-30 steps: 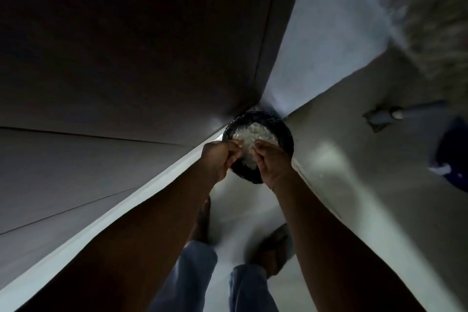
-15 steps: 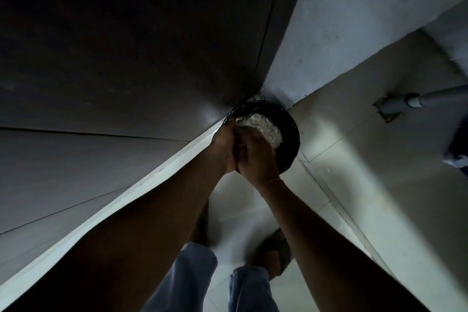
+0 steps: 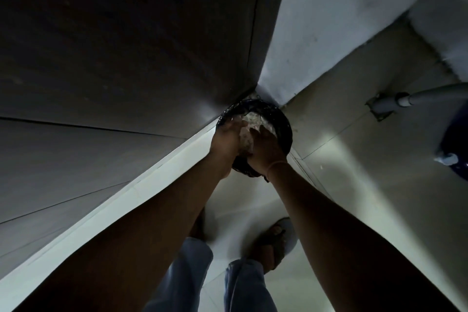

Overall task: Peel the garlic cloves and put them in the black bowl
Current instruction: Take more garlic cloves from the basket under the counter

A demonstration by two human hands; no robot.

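A round black container (image 3: 285, 129) stands on the floor in the corner, below me. It holds a heap of pale, flaky garlic skins (image 3: 255, 119); no single clove can be made out in the dim light. Both my hands are inside it. My left hand (image 3: 225, 139) lies on the left of the heap with its fingers reaching into the flakes. My right hand (image 3: 267, 145) lies on the right with fingers spread over the heap. A clump of the pale stuff sits between my two palms.
A dark panelled wall (image 3: 126, 58) fills the left, a white wall (image 3: 329, 33) rises behind the container. A grey pipe (image 3: 405, 100) enters the tiled floor at right, near a blue object (image 3: 455, 144). My sandalled feet (image 3: 276, 240) stand just below the container.
My hands went from the container's near rim, held close together, further in onto the heap. The right hand's fingers have spread out.
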